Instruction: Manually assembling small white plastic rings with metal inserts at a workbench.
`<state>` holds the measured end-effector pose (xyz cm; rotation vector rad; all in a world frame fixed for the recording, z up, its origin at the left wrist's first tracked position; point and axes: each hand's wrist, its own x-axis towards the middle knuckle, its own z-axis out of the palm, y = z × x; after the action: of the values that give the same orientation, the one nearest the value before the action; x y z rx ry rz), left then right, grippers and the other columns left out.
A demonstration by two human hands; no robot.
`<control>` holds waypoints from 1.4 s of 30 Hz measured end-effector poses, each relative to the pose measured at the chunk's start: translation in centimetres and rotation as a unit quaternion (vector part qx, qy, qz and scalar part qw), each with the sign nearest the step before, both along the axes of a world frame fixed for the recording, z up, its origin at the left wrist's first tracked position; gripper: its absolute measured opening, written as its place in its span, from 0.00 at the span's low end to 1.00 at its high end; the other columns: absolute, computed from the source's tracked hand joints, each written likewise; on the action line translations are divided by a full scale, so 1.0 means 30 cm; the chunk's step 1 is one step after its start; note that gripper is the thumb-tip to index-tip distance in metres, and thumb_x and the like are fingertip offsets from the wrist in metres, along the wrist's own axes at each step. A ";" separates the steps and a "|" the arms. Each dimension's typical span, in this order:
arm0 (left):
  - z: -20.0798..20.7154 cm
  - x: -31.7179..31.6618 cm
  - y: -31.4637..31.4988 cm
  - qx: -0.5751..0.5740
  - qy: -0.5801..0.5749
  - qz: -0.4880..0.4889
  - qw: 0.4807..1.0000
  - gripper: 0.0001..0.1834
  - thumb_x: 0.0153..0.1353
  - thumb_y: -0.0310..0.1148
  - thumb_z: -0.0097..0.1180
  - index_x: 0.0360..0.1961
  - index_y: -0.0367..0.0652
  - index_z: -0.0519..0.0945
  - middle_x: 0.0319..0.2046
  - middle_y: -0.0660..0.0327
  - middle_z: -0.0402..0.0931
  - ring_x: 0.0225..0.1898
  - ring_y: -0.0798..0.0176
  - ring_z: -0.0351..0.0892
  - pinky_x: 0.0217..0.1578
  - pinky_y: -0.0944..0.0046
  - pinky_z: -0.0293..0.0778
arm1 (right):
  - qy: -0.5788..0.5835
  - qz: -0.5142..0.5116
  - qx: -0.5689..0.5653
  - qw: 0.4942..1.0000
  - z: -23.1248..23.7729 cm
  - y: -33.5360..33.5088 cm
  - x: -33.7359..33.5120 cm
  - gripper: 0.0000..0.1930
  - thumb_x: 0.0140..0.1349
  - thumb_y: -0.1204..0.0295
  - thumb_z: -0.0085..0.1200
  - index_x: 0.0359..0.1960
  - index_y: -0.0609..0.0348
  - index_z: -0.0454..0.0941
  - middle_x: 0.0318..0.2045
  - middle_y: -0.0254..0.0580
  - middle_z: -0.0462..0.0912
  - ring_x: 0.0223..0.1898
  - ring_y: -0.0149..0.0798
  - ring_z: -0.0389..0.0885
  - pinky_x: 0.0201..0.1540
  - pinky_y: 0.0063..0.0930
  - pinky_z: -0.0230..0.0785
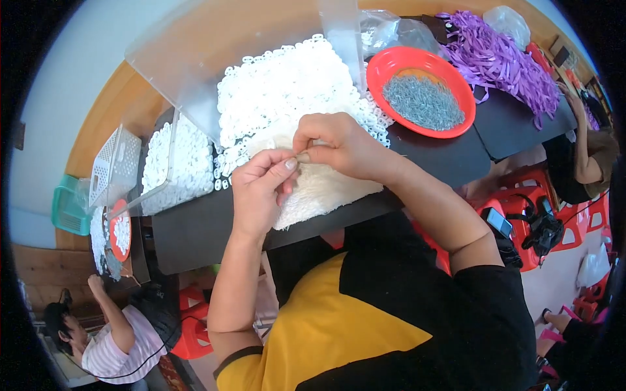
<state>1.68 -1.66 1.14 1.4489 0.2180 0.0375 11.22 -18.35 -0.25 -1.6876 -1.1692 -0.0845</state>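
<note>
My left hand (261,186) and my right hand (339,146) meet fingertip to fingertip above a cream cloth (329,199). Thumb and forefinger of each are pinched together. Whatever sits between them is too small and too covered to make out. Just beyond my hands spreads a large heap of small white plastic pieces with holes (280,91), some of them loose at the cloth's edges. To the right of the heap, a red bowl (378,70) holds many thin grey pin-like pieces (424,103).
A clear bin (171,153) of white pieces stands left, beside a white basket (104,166) and a green basket (68,207). Purple ribbons (502,58) lie far right on the black table (195,238). One person (120,342) sits left, another (587,153) right, near red stools (521,189).
</note>
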 end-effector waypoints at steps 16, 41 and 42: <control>-0.039 0.040 -0.001 0.184 -0.152 0.054 0.970 0.04 0.59 0.23 0.57 0.35 0.35 0.81 0.30 0.63 0.78 0.26 0.73 0.71 0.28 0.73 0.69 | 0.032 -0.037 0.033 0.998 -0.001 0.006 0.006 0.05 0.52 0.81 0.55 0.32 0.63 0.78 0.30 0.40 0.80 0.33 0.34 0.78 0.38 0.25 0.69; -0.037 0.046 0.008 -0.287 0.063 -0.099 0.951 0.10 0.61 0.32 0.51 0.25 0.37 0.72 0.20 0.61 0.68 0.17 0.68 0.65 0.14 0.71 0.55 | -0.131 -0.103 0.028 0.986 -0.018 0.023 -0.007 0.06 0.50 0.79 0.54 0.31 0.58 0.74 0.28 0.41 0.75 0.34 0.47 0.76 0.38 0.38 0.66; -0.039 0.047 0.012 -0.325 0.071 -0.132 0.934 0.10 0.61 0.32 0.51 0.25 0.38 0.72 0.19 0.61 0.68 0.17 0.68 0.64 0.14 0.71 0.55 | -0.130 -0.102 0.028 0.986 -0.020 0.025 -0.007 0.06 0.50 0.79 0.54 0.31 0.58 0.74 0.28 0.41 0.75 0.34 0.47 0.76 0.38 0.38 0.66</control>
<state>3.09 -1.29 -0.03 0.8072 0.1333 -0.3336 11.02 -17.59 -0.86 -1.7798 -1.1673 -0.4741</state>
